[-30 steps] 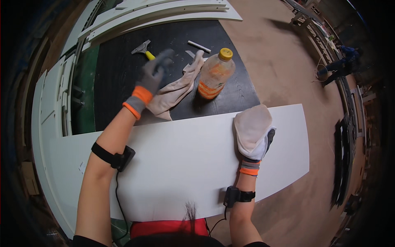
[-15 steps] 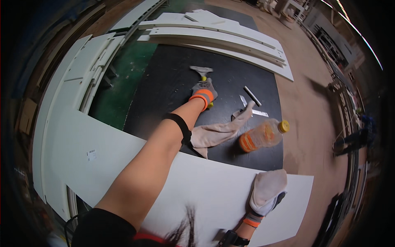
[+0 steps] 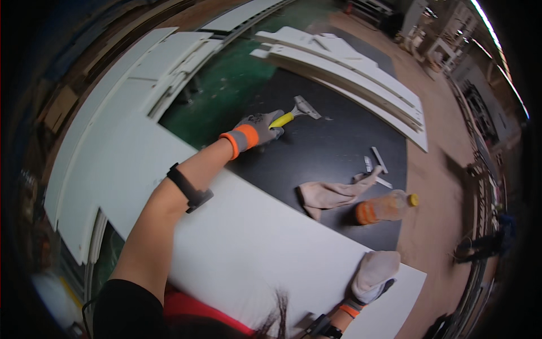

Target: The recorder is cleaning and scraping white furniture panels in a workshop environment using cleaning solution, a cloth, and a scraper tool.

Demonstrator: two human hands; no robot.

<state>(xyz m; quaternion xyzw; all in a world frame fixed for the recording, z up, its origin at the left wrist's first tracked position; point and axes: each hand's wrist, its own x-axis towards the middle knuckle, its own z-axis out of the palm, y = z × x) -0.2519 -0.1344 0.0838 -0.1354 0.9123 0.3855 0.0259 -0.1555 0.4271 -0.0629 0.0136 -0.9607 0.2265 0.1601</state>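
Observation:
My left hand (image 3: 257, 130), in a grey work glove with an orange cuff, is closed round the yellow handle of a scraper (image 3: 287, 119). The scraper's wide pale blade points to the far right, over the black tabletop (image 3: 271, 152). At the lower right, my right hand (image 3: 370, 289), gloved too, presses a folded pale cloth (image 3: 379, 265) against the white panel (image 3: 271, 254); the cloth hides most of its fingers. Between the hands, a crumpled pinkish cloth (image 3: 333, 195) lies on the black top beside a clear bottle (image 3: 384, 208) with orange marks and a yellow cap.
A short grey bar (image 3: 379, 160) and thin metal strips (image 3: 384, 182) lie behind the bottle. Long white boards (image 3: 350, 73) are stacked at the far side. More white panels (image 3: 113, 130) rest on the left, by a green floor area (image 3: 226, 90). Brown floor (image 3: 435, 198) runs along the right.
The view has turned, so the tabletop items appear further right. My left hand has swung left with the scraper, whose blade now points right instead of away. My right hand stays on its cloth.

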